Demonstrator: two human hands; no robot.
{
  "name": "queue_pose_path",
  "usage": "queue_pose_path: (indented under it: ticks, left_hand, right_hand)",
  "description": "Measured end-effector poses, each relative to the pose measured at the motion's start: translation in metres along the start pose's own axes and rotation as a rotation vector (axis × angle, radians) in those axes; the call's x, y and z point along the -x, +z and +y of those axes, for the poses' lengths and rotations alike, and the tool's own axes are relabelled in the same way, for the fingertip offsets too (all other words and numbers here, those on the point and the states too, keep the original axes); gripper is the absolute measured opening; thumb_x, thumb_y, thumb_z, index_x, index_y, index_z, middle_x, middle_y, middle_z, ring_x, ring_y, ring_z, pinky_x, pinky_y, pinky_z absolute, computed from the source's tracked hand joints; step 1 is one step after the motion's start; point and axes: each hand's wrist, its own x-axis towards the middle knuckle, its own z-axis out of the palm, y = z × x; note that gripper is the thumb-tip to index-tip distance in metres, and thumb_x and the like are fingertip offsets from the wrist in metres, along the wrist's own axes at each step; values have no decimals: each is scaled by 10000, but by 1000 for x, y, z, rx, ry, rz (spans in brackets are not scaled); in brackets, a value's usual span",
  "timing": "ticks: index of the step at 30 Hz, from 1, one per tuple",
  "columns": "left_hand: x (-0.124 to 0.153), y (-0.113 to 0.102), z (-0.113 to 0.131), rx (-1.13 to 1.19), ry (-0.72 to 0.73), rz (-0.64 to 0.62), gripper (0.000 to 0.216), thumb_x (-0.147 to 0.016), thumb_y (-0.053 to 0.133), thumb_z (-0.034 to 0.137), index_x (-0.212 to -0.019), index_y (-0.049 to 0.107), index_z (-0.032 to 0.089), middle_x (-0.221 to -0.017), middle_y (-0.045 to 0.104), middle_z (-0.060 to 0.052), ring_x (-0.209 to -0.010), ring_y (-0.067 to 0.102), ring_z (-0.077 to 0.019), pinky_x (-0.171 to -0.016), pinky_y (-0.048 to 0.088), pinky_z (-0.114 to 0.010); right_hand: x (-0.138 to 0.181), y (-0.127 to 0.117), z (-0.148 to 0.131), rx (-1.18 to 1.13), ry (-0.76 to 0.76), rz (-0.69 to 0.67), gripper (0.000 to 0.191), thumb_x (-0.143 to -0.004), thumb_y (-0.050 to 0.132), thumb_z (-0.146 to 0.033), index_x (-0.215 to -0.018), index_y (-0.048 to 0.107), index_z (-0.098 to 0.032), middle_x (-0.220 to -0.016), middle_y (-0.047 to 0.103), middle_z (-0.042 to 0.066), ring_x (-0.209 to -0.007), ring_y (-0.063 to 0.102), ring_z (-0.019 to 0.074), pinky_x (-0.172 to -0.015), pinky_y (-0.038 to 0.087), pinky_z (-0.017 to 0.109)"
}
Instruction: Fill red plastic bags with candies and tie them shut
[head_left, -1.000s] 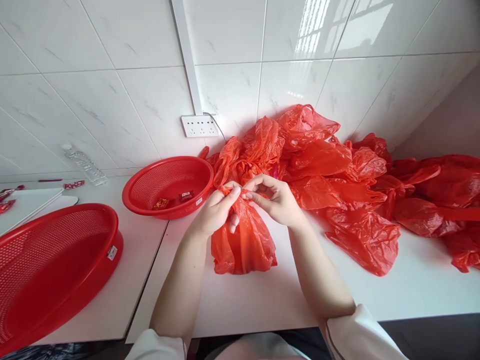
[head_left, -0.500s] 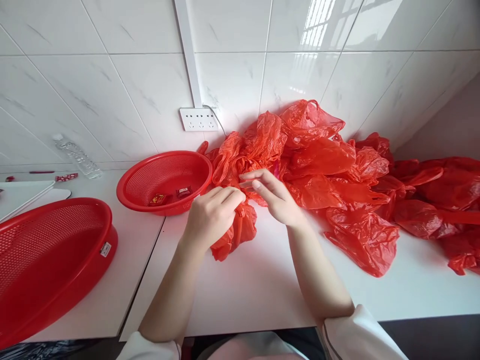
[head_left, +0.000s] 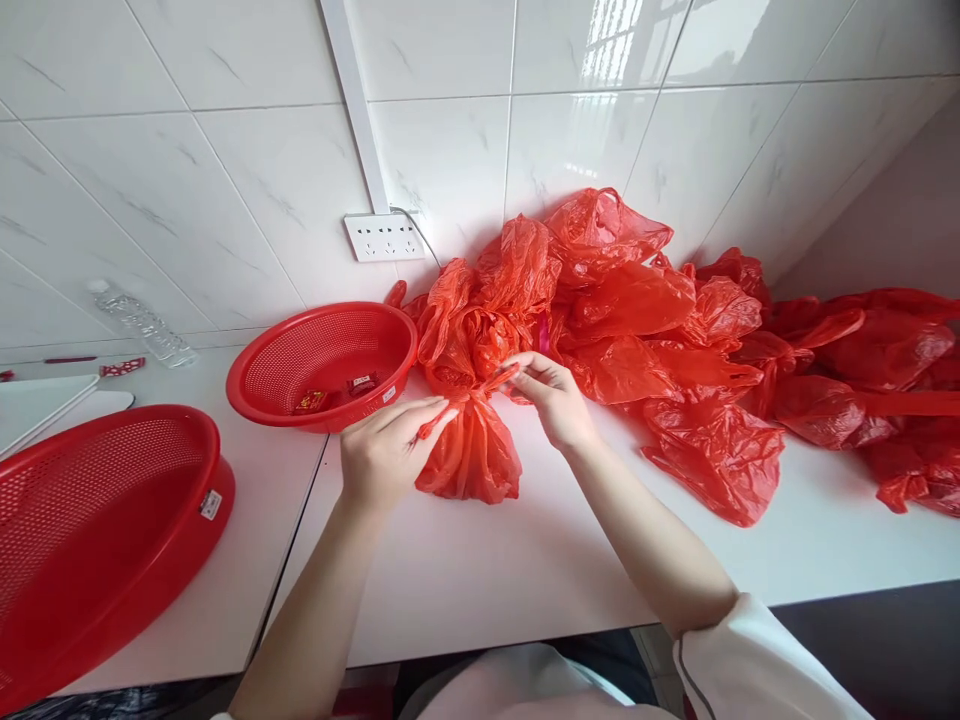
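Note:
A red plastic bag stands on the white table in front of me, its neck gathered and its two handle ends pulled apart. My left hand is closed on the left handle end, beside the bag. On the other side my right hand pinches the right handle end between thumb and fingers. The bag's contents do not show through. Directly behind it, a heap of red plastic bags leans against the tiled wall.
A round red basket with a few small wrapped packets stands behind my left hand. A larger red basket is at far left. A clear plastic bottle lies by the wall, near a power socket. More red bags lie at right.
My hands were close together over the bag's top; now they have moved apart, stretching its handle ends to either side. The bag's gathered neck has come into view.

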Motion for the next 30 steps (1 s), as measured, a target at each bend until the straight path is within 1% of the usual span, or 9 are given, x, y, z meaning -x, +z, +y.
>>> queue_pose_path:
  ticks: [6, 9, 11, 13, 17, 20, 24, 27, 30]
  left_hand:
    - [50, -30, 2, -17, -704, -210, 249, -815, 719, 382, -659, 699, 189, -581, 654, 21, -540, 578, -112, -548, 456, -228]
    - [70, -30, -8, 130, -1002, -385, 336, -832, 659, 483, -687, 695, 182, -647, 684, -6, -626, 631, -152, -591, 489, -243]
    - [76, -27, -17, 254, -969, -506, 287, -820, 668, 478, -838, 707, 194, -933, 747, -45, -894, 691, -211, -800, 542, -302]
    - [78, -22, -25, 356, -819, -638, 407, -778, 727, 444, -1119, 661, 233, -1315, 639, -75, -1228, 589, -260, -1045, 464, -395]
    - [77, -3, -30, 453, -594, -924, 934, -718, 802, 441, -1515, 331, 311, -1611, 297, -108, -1485, 283, -314, -1176, 326, -498]
    - [82, 20, -26, 471, -513, -902, 979, -730, 800, 386, -1549, 264, 346, -1609, 298, -89, -1489, 271, -314, -1175, 345, -499]
    - [91, 44, -22, 539, -510, -803, 653, -776, 743, 367, -1388, 523, 313, -1366, 580, -84, -1292, 535, -297, -1046, 499, -469]
    - [94, 52, -20, 592, -660, -750, 328, -805, 678, 403, -1086, 702, 235, -1128, 692, -79, -1101, 643, -286, -940, 556, -439]
    - [91, 56, -16, 673, -898, -748, 280, -828, 618, 450, -835, 712, 187, -925, 716, -73, -927, 675, -260, -807, 585, -371]
  right_hand:
    - [15, -65, 28, 24, 155, 416, 243, -702, 743, -353, -877, 675, -198, -840, 677, -1, -761, 644, 122, -637, 419, 217]
    - [18, -82, 41, 70, 160, 459, 244, -728, 693, -375, -892, 654, -199, -904, 684, 20, -814, 659, 153, -685, 463, 253]
    - [21, -81, 43, 211, 57, 443, 229, -762, 647, -337, -949, 649, -205, -993, 692, 40, -935, 659, 188, -827, 497, 324]
    - [26, -71, 40, 440, -124, 371, 253, -809, 594, -297, -1042, 644, -212, -1127, 683, 68, -1099, 620, 225, -987, 455, 407]
    - [47, -35, 36, 899, -309, -141, 378, -900, 581, -415, -1230, 608, -234, -1362, 594, 120, -1272, 533, 300, -1131, 287, 558]
    - [62, -13, 52, 1063, -254, -384, 601, -835, 691, -478, -1351, 532, -213, -1354, 593, 159, -1208, 571, 316, -1073, 365, 535]
    - [66, -8, 78, 1168, -244, -376, 396, -876, 660, -377, -1221, 608, -191, -1165, 670, 131, -1078, 601, 286, -947, 461, 436]
    - [62, -9, 84, 1156, -306, -373, 240, -897, 625, -307, -1111, 637, -201, -1118, 676, 103, -1058, 596, 255, -943, 462, 381]
    - [61, -5, 82, 1131, -337, -365, 146, -916, 574, -251, -1035, 648, -210, -1068, 684, 85, -1032, 604, 230, -921, 466, 341]
